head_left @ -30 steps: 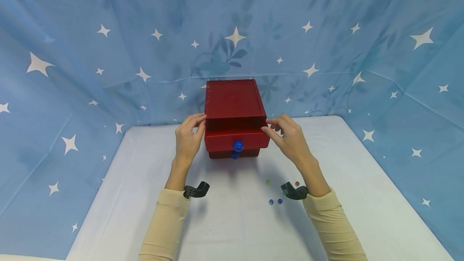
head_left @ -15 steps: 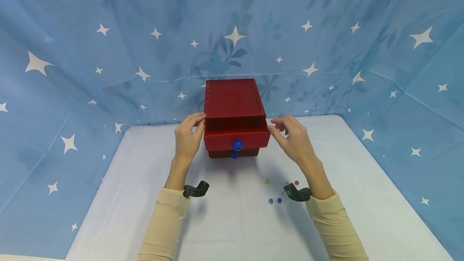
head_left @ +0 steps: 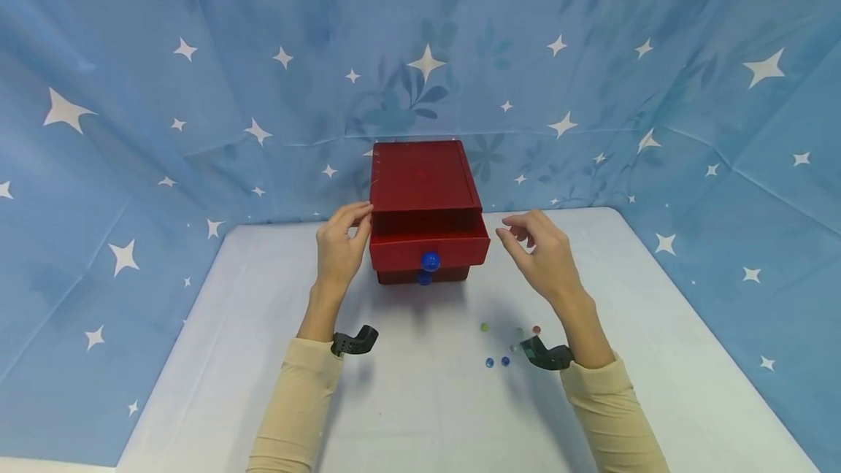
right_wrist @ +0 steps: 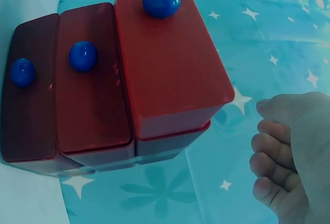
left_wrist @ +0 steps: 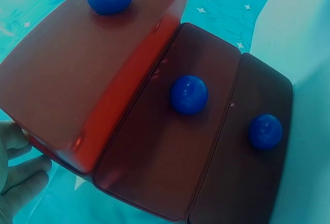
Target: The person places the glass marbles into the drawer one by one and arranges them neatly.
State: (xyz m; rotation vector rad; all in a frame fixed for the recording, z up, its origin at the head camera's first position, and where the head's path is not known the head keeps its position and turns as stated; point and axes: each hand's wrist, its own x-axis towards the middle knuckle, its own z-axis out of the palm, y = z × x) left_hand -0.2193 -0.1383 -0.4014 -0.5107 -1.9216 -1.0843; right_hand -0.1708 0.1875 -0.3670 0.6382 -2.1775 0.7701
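A small red chest of drawers (head_left: 423,177) with blue round knobs stands near the back of the table. Its top drawer (head_left: 394,255) is pulled out; in the left wrist view the middle drawer (left_wrist: 149,146) and bottom drawer (left_wrist: 242,182) sit flush. My left hand (head_left: 339,247) rests its fingertips against the chest's left side, beside the pulled-out drawer. To the right of the chest, my right hand (head_left: 542,254) hangs apart from it, fingers loosely curled, holding nothing. The drawer's inside is in shadow, its floor hidden by the front panel.
Several small marble-like pieces lie on the white table (head_left: 420,400) near my right wrist, among them a green one (head_left: 484,327), a red one (head_left: 536,329) and a blue one (head_left: 505,360). A blue starry cloth (head_left: 263,79) hangs behind and at both sides.
My right hand has left the drawer's right edge and moved a little to the right. The left hand stays at the chest's side, and the top drawer remains out.
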